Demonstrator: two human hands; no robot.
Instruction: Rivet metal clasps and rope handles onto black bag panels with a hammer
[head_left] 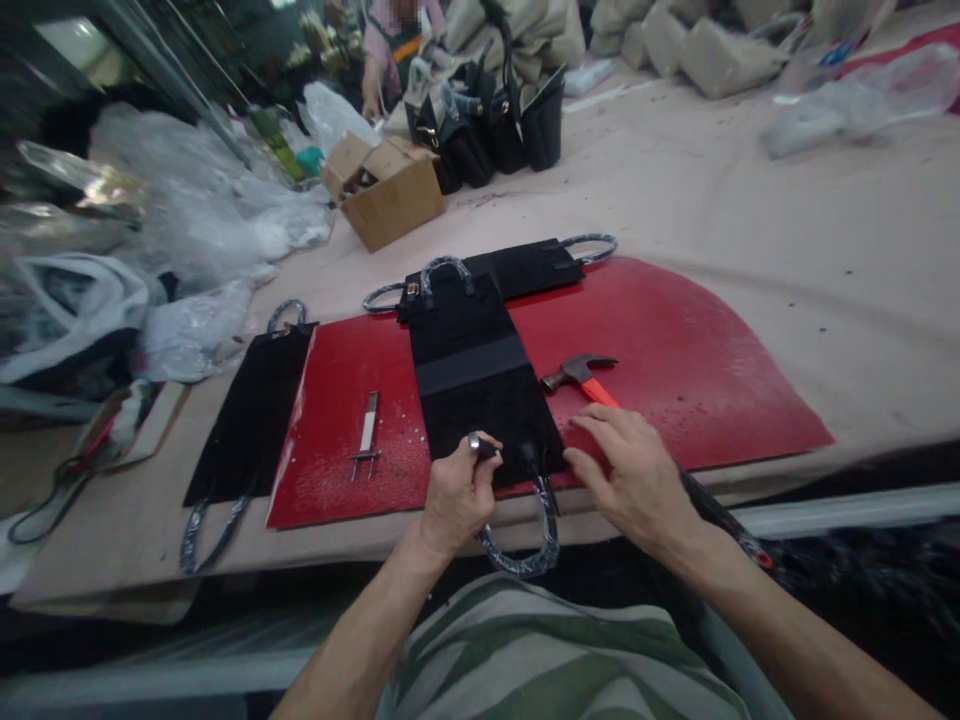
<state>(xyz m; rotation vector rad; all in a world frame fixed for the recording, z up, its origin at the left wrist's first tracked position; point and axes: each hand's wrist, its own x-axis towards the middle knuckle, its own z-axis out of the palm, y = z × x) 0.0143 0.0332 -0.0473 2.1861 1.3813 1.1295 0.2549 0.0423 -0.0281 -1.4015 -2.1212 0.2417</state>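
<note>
A flat black bag panel (472,345) lies lengthwise in front of me on a red board (675,350). Plastic-wrapped loop handles are fixed at both its ends. Near the panel's lower edge, my left hand (461,495) is closed around a short dark punch-like tool (485,449) with a shiny round end; its lower part is hidden by the fingers. My right hand (637,480) is at the panel's lower right corner, fingers apart, over the handle of a claw hammer (581,372). Whether it touches that handle I cannot tell.
Left of the panel lies a two-pronged metal tool (367,440). Other black panels lie at left (255,420) and behind (525,268). Farther back are a cardboard box (394,200), black bags (487,130), plastic wrapping (202,190) and a person (382,60).
</note>
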